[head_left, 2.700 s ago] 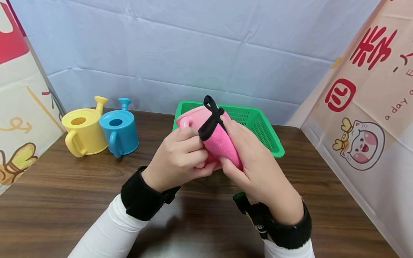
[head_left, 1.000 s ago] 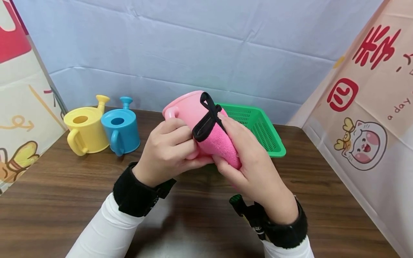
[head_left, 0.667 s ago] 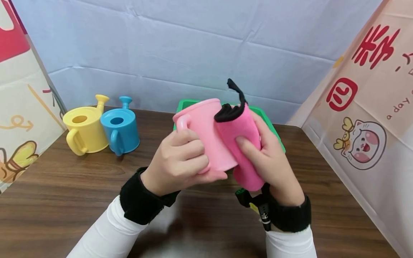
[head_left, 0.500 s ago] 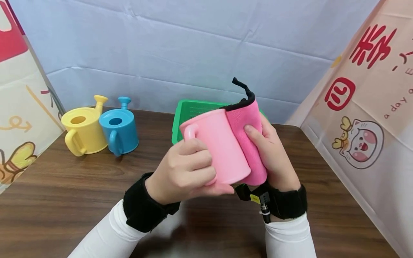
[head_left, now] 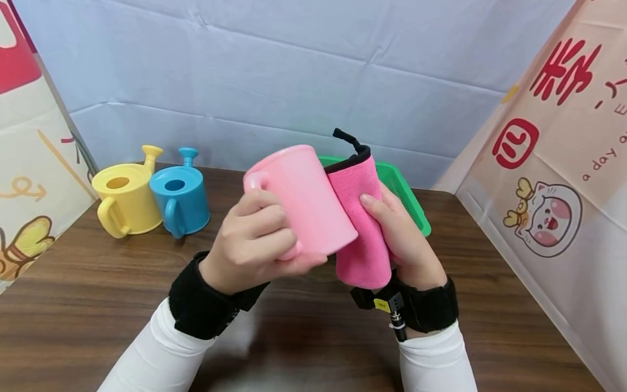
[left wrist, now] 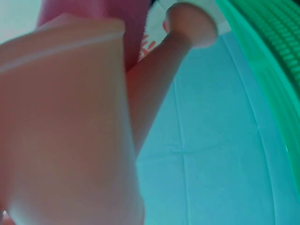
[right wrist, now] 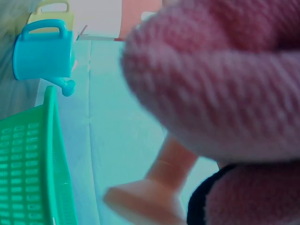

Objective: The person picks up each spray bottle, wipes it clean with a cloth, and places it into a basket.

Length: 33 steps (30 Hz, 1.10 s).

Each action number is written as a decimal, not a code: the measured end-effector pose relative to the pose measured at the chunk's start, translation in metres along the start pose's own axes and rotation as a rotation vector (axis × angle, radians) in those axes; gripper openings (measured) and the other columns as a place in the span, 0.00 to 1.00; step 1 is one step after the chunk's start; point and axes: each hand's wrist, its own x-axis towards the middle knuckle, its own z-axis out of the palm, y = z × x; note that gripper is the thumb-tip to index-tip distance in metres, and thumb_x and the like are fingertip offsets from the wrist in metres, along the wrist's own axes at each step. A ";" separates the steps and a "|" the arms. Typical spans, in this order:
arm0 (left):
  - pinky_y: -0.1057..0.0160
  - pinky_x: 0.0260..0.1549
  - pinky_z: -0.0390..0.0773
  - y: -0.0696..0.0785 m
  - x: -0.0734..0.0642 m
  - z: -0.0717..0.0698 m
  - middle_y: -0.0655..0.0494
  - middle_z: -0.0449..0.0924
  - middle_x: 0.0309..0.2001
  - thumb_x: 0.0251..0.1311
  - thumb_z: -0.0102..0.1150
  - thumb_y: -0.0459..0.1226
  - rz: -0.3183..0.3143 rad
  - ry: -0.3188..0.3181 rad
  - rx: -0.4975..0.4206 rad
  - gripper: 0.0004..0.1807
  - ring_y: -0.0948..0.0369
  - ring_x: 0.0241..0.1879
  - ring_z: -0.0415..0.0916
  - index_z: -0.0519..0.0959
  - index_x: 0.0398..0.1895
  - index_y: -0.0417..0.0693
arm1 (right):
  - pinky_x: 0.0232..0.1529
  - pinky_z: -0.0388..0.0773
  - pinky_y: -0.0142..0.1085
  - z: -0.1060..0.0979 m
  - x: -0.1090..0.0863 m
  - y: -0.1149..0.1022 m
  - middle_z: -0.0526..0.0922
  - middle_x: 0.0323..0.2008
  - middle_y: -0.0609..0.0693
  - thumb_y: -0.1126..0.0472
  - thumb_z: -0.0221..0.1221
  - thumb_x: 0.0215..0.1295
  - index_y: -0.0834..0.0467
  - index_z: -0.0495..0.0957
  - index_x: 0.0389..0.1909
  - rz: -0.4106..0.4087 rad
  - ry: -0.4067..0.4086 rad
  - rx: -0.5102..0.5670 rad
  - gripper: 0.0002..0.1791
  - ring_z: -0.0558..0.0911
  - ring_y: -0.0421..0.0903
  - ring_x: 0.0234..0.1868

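Pink watering can (head_left: 311,204) and pink cloth (head_left: 360,226) held up on the near side of the green basket (head_left: 416,212).
Left hand (head_left: 257,234): grip clamped on the can's handle; can tilted. Right hand (head_left: 406,231): grip clamped on the cloth. Desk (head_left: 98,305): dark wood grain, faint shine nearer than the basket. Blue watering can (head_left: 183,198) and yellow watering can (head_left: 134,204) stand upright on it, left of the basket. Creased pale-blue sheet (head_left: 294,71) hangs behind the basket; left printed sheet (head_left: 29,147) and right printed sheet (head_left: 553,163) flank it.
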 end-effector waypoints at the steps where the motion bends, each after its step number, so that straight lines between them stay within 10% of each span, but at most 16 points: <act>1: 0.56 0.26 0.68 -0.001 0.000 -0.001 0.54 0.63 0.16 0.55 0.63 0.46 -0.009 0.028 0.005 0.24 0.57 0.22 0.64 0.64 0.12 0.46 | 0.37 0.79 0.39 0.001 -0.001 -0.001 0.72 0.42 0.55 0.59 0.44 0.67 0.61 0.60 0.57 -0.009 0.000 -0.007 0.19 0.79 0.46 0.38; 8: 0.53 0.25 0.68 0.002 0.000 0.003 0.54 0.64 0.16 0.54 0.65 0.46 -0.001 0.090 0.017 0.23 0.56 0.23 0.65 0.66 0.11 0.46 | 0.36 0.79 0.37 0.003 -0.008 -0.006 0.73 0.43 0.55 0.62 0.44 0.66 0.60 0.63 0.55 -0.069 0.052 -0.009 0.17 0.79 0.46 0.39; 22: 0.69 0.25 0.66 0.021 0.002 0.023 0.59 0.59 0.15 0.50 0.67 0.47 0.204 -0.062 0.028 0.25 0.62 0.21 0.63 0.63 0.09 0.53 | 0.36 0.78 0.40 -0.007 -0.006 -0.005 0.72 0.42 0.55 0.53 0.45 0.69 0.54 0.63 0.54 0.036 0.082 0.060 0.16 0.78 0.46 0.38; 26: 0.65 0.26 0.67 0.016 0.002 0.018 0.58 0.60 0.15 0.53 0.65 0.45 0.143 -0.046 -0.015 0.24 0.61 0.21 0.64 0.62 0.10 0.51 | 0.38 0.77 0.40 -0.005 -0.004 -0.003 0.72 0.42 0.55 0.53 0.44 0.69 0.55 0.63 0.56 0.043 0.063 0.058 0.18 0.78 0.46 0.38; 33: 0.50 0.31 0.67 -0.005 -0.005 0.001 0.51 0.66 0.16 0.54 0.64 0.46 -0.092 0.199 -0.031 0.25 0.51 0.25 0.66 0.66 0.09 0.45 | 0.36 0.79 0.37 0.005 -0.002 0.000 0.73 0.41 0.55 0.51 0.51 0.66 0.62 0.61 0.56 -0.102 -0.017 -0.020 0.25 0.79 0.46 0.38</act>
